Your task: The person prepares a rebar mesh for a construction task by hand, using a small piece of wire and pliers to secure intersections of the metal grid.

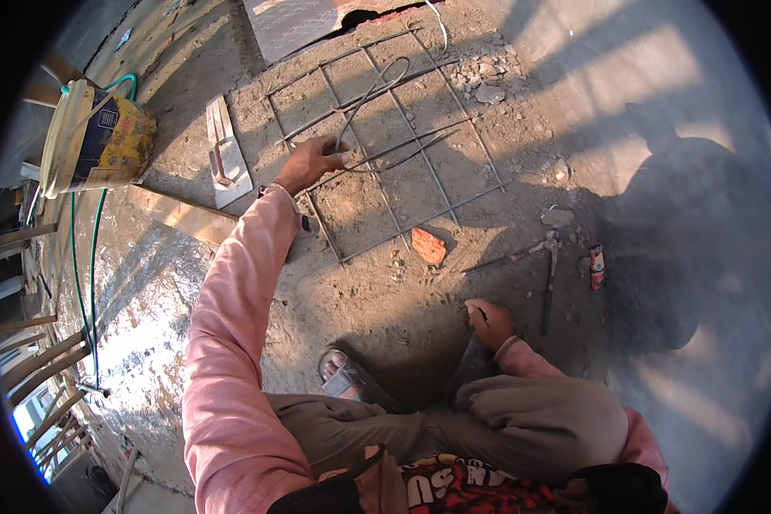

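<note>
A grid of crossed steel rods [415, 137] lies on dusty concrete in front of me. My left hand [313, 161] reaches to its left part, fingers closed on a looped length of wire [395, 80] that rests over the rods. My right hand [488, 325] is low by my right knee, fingers curled; what they hold, if anything, I cannot make out. A piece of orange brick [428, 246] sits just below the grid. To its right lie a long-handled metal tool [546, 283] and a small red packet [597, 267].
A steel trowel [236, 180] lies left of the grid, near a wooden board [180, 210]. A stained bucket [124, 146] with green hose [98, 257] is at upper left. Rubble [490, 92] lies behind the grid. Wooden poles [47, 360] line the far left. My shadow falls right.
</note>
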A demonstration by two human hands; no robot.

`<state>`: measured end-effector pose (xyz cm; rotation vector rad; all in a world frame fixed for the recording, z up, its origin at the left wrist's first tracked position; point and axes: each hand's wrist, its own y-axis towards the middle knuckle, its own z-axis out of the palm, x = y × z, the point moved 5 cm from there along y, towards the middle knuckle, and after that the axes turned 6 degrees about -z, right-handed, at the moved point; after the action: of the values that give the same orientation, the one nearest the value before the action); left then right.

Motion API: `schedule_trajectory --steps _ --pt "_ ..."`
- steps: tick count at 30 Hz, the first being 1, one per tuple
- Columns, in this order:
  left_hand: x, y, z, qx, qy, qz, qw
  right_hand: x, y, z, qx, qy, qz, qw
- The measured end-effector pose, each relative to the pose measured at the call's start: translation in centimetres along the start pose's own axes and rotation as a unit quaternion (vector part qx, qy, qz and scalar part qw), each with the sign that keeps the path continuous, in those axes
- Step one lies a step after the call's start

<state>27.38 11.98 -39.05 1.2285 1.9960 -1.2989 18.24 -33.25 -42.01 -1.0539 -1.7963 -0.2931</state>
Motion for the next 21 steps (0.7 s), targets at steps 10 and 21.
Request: schedule_trajectory --steps 10,21 --pt "-0.1 -0.9 0.8 -0.039 -0.026 -0.037 0.998 -0.1 -0.1 0.0 0.01 -0.037 0.048 0.998" --pt "0.6 -1.2 1.2 -0.074 -0.036 -0.042 0.996 -0.3 0.0 -0.1 -0.011 -0.038 0.017 0.999"
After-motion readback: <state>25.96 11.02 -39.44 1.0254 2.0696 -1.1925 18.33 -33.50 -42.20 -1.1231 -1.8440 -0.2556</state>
